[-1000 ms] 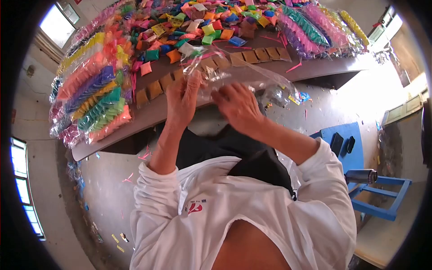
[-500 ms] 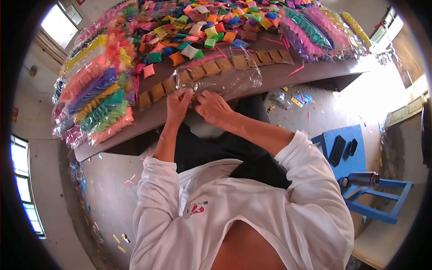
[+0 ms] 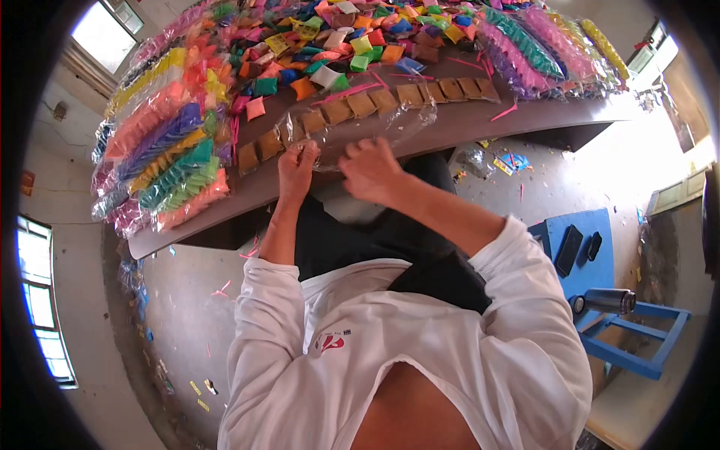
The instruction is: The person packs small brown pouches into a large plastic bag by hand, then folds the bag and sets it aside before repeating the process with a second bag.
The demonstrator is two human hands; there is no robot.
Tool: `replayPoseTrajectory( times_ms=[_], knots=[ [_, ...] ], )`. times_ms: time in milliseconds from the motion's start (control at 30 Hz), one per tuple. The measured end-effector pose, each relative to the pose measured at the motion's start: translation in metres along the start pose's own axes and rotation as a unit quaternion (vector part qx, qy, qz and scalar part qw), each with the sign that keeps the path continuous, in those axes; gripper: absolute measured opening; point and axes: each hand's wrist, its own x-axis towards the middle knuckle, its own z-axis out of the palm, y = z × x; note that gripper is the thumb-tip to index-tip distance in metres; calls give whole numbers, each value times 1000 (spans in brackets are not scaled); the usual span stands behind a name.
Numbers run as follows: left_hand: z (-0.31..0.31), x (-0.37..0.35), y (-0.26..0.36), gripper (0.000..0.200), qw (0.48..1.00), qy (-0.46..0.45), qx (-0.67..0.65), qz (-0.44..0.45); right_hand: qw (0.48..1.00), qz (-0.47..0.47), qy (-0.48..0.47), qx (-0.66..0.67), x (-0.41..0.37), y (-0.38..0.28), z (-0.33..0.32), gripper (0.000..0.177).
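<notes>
My left hand (image 3: 298, 166) is closed in a pinch on the edge of a clear plastic bag (image 3: 360, 133) at the table's front edge. Just right of it, my right hand (image 3: 369, 171) is slightly blurred, its fingers apart and holding nothing I can see, close to the bag's near side. Behind the bag, a curved row of small brown packets (image 3: 336, 112) lies along the table, partly seen through the clear film.
A heap of small colourful packets (image 3: 360, 45) covers the back of the table (image 3: 480, 124). Filled clear bags (image 3: 161, 150) are stacked at left, with more filled bags (image 3: 525, 45) at right. A blue stool (image 3: 581, 217) holds a phone (image 3: 569, 250) and a bottle (image 3: 609, 301).
My right hand has come away from my left hand, moving right, and its fingers have spread. My left hand keeps its pinch on the bag. The whole view has shifted slightly.
</notes>
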Motion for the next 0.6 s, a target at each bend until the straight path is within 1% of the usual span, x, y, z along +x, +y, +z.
replayPoseTrajectory(
  times_ms=[33,100,167,200,300,400,500,533,600],
  knots=[
    [1,-2,0,32,1000,12,-8,-4,999,21,-24,-1,-6,11,-5,37],
    [0,-1,-4,33,999,16,-28,-3,998,58,16,10,-23,41,-1,34],
    [1,0,-5,34,999,15,-30,5,996,66,52,-16,-44,74,10,36],
    [1,0,-4,34,1000,14,-22,12,995,68,70,-29,-48,80,5,36],
    [2,-2,-4,33,1000,10,2,25,993,116,-33,-15,-43,89,-12,40],
    [3,-4,5,31,1000,-4,3,27,992,58,-66,90,-24,74,-15,45],
    [4,-6,16,28,1000,-21,12,16,988,-57,-16,141,0,43,-7,46],
    [4,-6,17,28,999,-27,18,11,985,-76,23,151,7,33,1,47],
    [3,-2,10,25,999,-25,16,29,974,-112,101,169,17,17,19,48]
  ],
)
